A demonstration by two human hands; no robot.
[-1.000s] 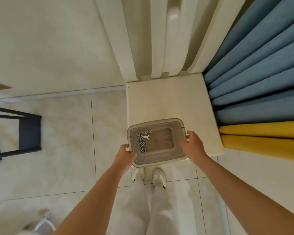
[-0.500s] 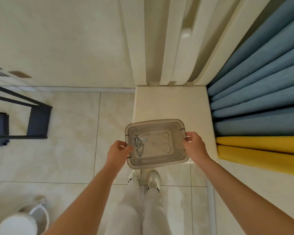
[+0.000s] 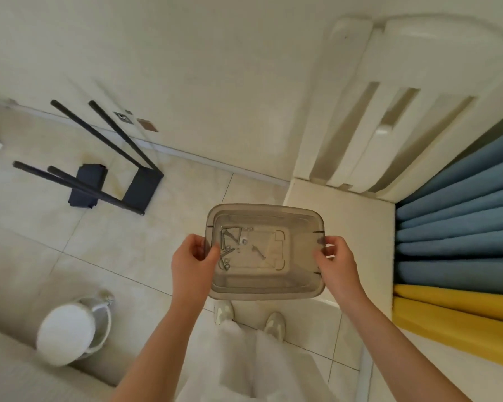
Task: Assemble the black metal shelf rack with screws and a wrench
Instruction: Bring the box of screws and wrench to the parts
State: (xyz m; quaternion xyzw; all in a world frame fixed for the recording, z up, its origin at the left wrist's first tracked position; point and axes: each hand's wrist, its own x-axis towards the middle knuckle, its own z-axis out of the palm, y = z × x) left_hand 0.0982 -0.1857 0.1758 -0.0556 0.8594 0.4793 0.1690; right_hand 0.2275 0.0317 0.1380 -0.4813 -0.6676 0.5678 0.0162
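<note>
A clear grey plastic box [image 3: 299, 253] hangs in the air in front of me, carried level. My left hand [image 3: 193, 261] grips its left rim and my right hand [image 3: 336, 264] grips its right rim. Several silver screws and washers [image 3: 230, 245] lie loose in the left part of the box, and one more screw [image 3: 258, 252] lies nearer the middle. The black metal rack frame [image 3: 105, 161] lies tipped over on the tiled floor at the upper left, its thin legs pointing up and left, with a dark shelf panel [image 3: 88, 185] beside it.
A pale low platform [image 3: 357, 216] lies just behind the box, with a white slatted door or panel [image 3: 389, 111] above it. Blue and yellow curtains [image 3: 462, 216] fill the right side. A white round stool or bin [image 3: 67, 333] stands at lower left. My feet [image 3: 250, 317] are below the box.
The box has come up off the pale platform and swung left with my view. The screws have slid about inside it. The black rack has come further into view.
</note>
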